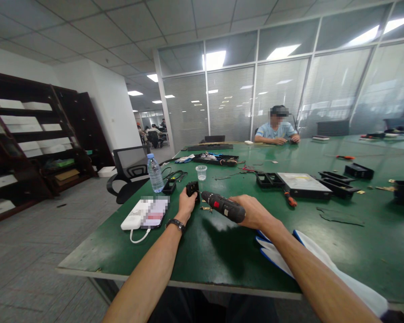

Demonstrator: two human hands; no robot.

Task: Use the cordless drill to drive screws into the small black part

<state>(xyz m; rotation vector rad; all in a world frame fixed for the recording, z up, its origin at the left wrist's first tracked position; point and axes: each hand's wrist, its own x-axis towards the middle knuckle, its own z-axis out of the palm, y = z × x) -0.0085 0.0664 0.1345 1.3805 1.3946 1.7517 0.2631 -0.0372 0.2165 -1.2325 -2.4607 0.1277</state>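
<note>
My right hand [251,211] is wrapped round a black cordless drill [224,207] with a red button, held above the green table. The drill's front end points left at a small black plastic part [192,190]. Gripping that part is my left hand [187,202], its thumb on the near face. Whether the drill tip touches the part, I cannot tell. Small brass-coloured metal pieces [207,208] lie on the table just under the drill. A clear plastic cup [201,172] stands behind the black part.
Left of my hand are a water bottle [155,174], a white power bank [134,215] and a phone [158,208]. White gloves [323,255] lie under my right forearm. Rightward sit a silver-topped drive [305,184], black trays [338,186] and a red-handled tool [290,199]. Another person [278,128] sits across.
</note>
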